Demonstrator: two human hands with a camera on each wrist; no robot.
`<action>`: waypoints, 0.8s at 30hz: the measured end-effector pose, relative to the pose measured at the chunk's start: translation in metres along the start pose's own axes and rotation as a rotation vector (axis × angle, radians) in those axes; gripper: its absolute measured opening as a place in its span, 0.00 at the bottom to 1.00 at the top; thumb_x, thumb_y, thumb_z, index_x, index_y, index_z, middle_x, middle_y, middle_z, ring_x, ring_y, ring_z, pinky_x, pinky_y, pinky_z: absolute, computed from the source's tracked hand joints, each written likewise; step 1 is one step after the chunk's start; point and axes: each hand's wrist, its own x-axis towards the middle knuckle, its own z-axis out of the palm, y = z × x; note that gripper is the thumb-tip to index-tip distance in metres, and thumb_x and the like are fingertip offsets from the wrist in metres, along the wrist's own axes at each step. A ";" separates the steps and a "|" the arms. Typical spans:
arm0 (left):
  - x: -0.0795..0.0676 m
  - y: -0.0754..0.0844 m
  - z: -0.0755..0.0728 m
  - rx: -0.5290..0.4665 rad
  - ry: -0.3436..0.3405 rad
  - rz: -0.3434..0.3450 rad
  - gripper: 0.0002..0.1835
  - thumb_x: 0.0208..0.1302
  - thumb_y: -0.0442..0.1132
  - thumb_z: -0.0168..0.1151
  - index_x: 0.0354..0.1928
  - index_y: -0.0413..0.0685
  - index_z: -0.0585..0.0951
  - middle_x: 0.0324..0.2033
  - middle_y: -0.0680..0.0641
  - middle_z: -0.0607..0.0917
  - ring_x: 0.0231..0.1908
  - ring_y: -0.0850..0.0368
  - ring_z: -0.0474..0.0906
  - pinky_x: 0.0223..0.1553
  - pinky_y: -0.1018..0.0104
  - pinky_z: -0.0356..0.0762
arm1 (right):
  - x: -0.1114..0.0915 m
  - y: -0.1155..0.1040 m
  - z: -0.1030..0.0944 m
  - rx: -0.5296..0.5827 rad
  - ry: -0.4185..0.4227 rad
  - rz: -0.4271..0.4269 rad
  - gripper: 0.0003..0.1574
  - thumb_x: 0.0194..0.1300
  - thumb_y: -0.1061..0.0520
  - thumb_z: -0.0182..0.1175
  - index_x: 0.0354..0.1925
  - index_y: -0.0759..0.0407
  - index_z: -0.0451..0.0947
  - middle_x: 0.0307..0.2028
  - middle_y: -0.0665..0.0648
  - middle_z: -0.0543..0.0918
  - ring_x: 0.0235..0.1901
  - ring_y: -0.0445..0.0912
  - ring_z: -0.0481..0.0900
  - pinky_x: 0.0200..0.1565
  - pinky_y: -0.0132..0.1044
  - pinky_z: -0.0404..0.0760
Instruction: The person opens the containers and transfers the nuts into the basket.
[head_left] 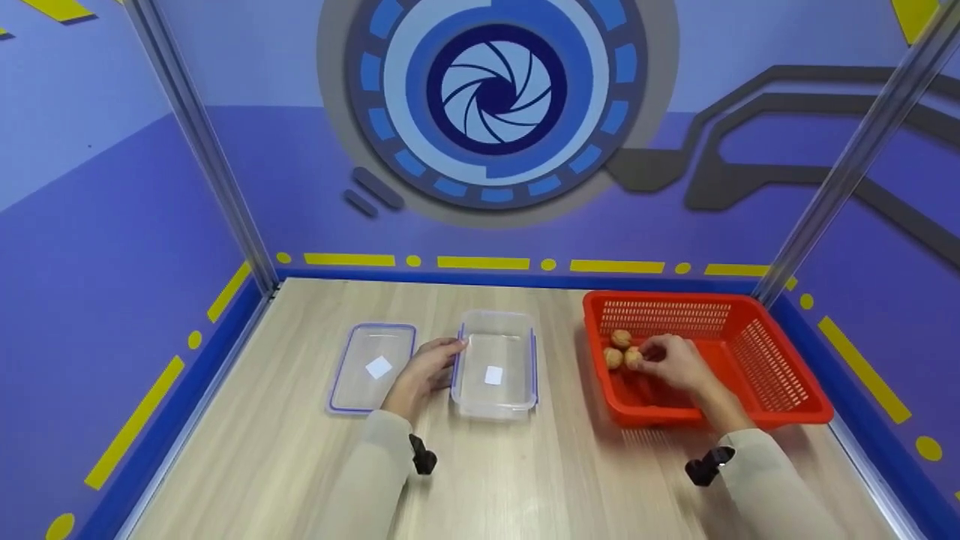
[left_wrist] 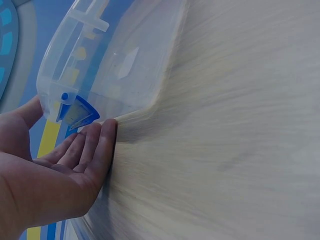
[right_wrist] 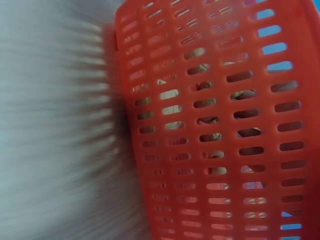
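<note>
A clear plastic food container [head_left: 495, 409] with blue side latches stands uncovered on the table, a white square label showing in it. My left hand [head_left: 431, 369] holds its left side, thumb at the rim. In the left wrist view the fingers [left_wrist: 102, 145] lie along the lower edge, below a blue latch [left_wrist: 82, 114]. On the right, my right hand [head_left: 679, 364] reaches into a red basket [head_left: 757, 409] and pinches a walnut [head_left: 633, 356] between thumb and fingertips. Two more walnuts [head_left: 620, 338] lie close by. In the right wrist view the basket wall [right_wrist: 220, 145] mostly hides that hand.
A clear lid [head_left: 371, 386] with a blue seal and white label lies flat left of the container. The wooden table [head_left: 555, 480] is bounded by blue-purple panels [head_left: 277, 165] at the back and sides, with metal posts [head_left: 217, 172] in the corners.
</note>
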 end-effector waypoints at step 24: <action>-0.001 0.001 0.002 0.023 0.026 -0.049 0.26 0.76 0.47 0.66 0.68 0.41 0.75 0.64 0.37 0.82 0.62 0.43 0.81 0.57 0.52 0.82 | -0.007 -0.017 -0.012 -0.012 0.160 -0.062 0.18 0.77 0.46 0.65 0.46 0.61 0.88 0.39 0.57 0.89 0.38 0.49 0.82 0.41 0.40 0.80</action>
